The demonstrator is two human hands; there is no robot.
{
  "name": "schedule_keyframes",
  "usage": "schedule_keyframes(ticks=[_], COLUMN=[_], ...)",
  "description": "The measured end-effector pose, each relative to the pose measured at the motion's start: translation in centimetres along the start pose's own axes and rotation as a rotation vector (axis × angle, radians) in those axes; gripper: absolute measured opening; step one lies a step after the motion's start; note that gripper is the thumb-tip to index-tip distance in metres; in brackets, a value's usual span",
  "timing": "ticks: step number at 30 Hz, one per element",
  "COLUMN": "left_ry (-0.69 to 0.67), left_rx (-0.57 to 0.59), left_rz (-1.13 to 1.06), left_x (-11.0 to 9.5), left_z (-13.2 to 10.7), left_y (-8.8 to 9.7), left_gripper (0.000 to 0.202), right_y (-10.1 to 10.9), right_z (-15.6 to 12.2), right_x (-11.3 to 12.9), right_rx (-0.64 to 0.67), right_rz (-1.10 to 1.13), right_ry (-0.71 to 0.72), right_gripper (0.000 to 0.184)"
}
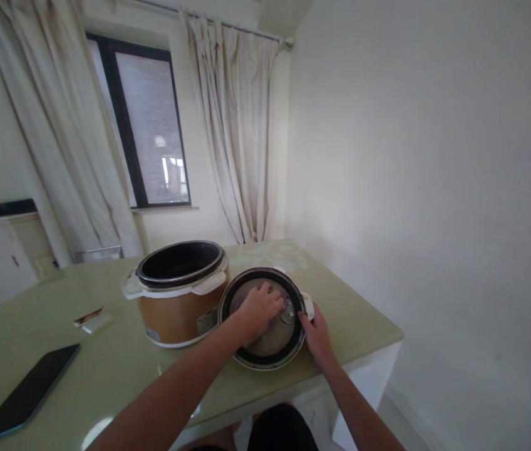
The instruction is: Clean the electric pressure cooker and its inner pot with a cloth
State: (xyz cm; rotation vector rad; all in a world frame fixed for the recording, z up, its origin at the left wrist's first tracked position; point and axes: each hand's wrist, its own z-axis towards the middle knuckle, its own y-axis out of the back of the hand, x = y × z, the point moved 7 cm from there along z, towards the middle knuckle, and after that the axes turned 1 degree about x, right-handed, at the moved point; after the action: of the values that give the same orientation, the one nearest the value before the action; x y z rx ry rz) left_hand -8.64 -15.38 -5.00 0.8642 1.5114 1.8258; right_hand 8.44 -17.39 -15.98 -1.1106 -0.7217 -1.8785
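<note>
A round pressure cooker lid (247, 356) is tilted up at the table's front edge, its metal inner side and black sealing ring facing me. My right hand (316, 332) grips its right rim beside the white handle tab, thumb on the near side. Across the inner plate lies my left hand (258, 310), fingers bent and pressed close to the small valve parts; anything under them is hidden. Left of the lid stands the electric pressure cooker (171, 316), lidless, with a gold-brown body, white rim and dark inner pot.
A dark tablet (25, 394) lies at the table's left front, with a small packet (96, 321) behind it. The pale green table (359, 319) ends at the right near a white wall. Curtains (237, 125) and a window stand behind.
</note>
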Motion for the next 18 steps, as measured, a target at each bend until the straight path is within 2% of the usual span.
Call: schedule_keyframes(ticks=[4, 7, 10, 13, 15, 18], left_ry=[0.075, 0.090, 0.097, 0.222, 0.276, 0.240], left_rx=[-0.168, -0.173, -0.104, -0.106, -0.109, -0.052], left_rz=[-0.125, -0.099, -0.065, 0.028, 0.092, 0.120], left_x=[-0.4, -0.8, 0.1, 2.7, 4.1, 4.4], left_z=[1.4, 2.0, 2.1, 1.4, 0.5, -1.0], left_y=[-0.7, -1.4, -1.5, -0.4, 0.2, 0.1], left_gripper=[0.075, 0.083, 0.066, 0.046, 0.041, 0.043], right_y=[0.0, 0.0, 0.0, -0.1, -0.1, 0.0], right_z=[0.1, 0.1, 0.1, 0.0, 0.1, 0.1], right_x=[-0.3, -0.6, -0.5, -0.5, -0.7, -0.8], right_rx=[-0.004, -0.008, 0.002, 0.005, 0.005, -0.012], right_rz=[0.029, 0.018, 0.004, 0.000, 0.003, -0.006], right_ry=[-0.015, -0.051, -0.047, -0.053, -0.063, -0.070], right_gripper=[0.045, 0.045, 0.044, 0.046, 0.047, 0.047])
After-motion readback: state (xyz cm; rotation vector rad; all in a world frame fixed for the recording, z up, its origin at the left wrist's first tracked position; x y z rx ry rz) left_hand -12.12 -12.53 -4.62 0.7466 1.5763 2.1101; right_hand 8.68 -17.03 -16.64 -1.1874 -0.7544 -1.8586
